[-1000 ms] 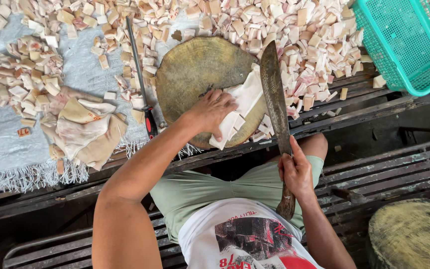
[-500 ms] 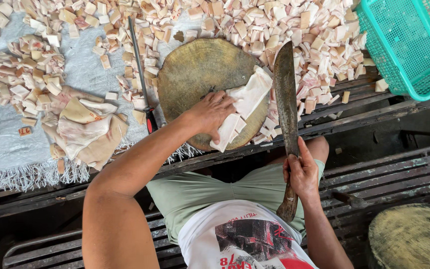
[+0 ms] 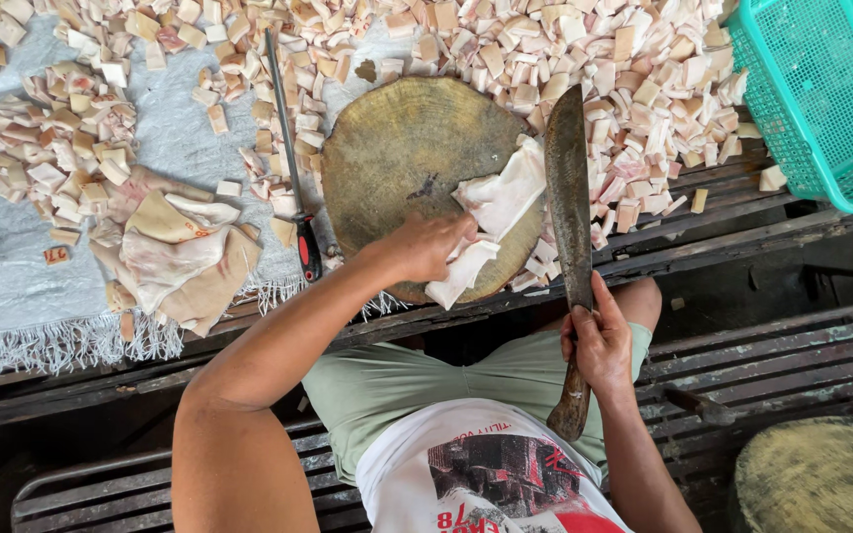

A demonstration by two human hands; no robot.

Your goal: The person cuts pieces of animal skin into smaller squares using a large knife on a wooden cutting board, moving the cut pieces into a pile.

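Left hand (image 3: 426,247) pressed down on pale strip (image 3: 496,212), fingers together on its near end, strip lying across right edge of round block (image 3: 407,158). Right hand (image 3: 599,345) had fingers clamped on cleaver (image 3: 570,207) handle. Compared with a second back, blade sat further right and more upright, clear of strip, resting by block edge over cut cubes (image 3: 624,89). Looked like a pause between chops, strip being lined up. Uncut slabs (image 3: 180,257) waited left on worktop, steel rod (image 3: 288,148) beside block, green basket (image 3: 821,89) far right.
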